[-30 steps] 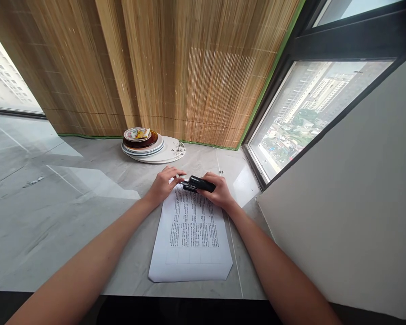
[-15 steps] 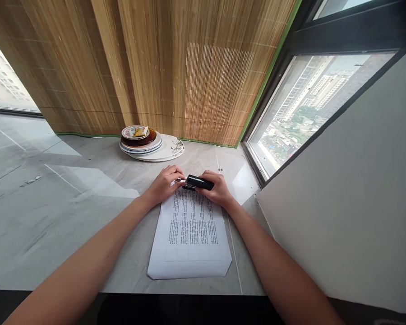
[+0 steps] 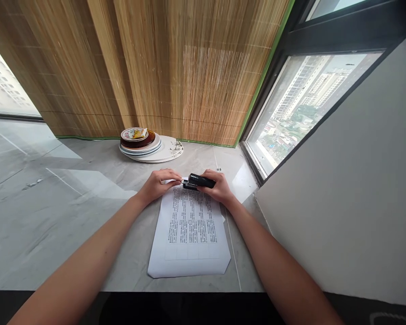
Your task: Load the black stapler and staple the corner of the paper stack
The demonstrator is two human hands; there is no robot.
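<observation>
My right hand [image 3: 217,186] is wrapped around a black stapler [image 3: 202,180], whose upper arm is lifted away from its lower part at the left end. My left hand [image 3: 162,181] is closed in a pinch at that end. A small pale or metallic bit shows at the fingertips, too small to name. Under both hands lies a printed sheet of paper [image 3: 192,253], or a thin stack, with dense columns of text and cut-looking lower corners.
A stack of plates [image 3: 142,146] with a small yellow packet [image 3: 139,133] on top stands at the back. Behind it hangs a bamboo blind [image 3: 155,67]. A window [image 3: 291,113] and a pale wall panel [image 3: 352,194] border the grey marble surface [image 3: 71,234] on the right.
My left hand has drawn slightly left, and its fingers look straighter. The stapler's upper arm stands a little further apart from its lower part. The view has shifted slightly.
</observation>
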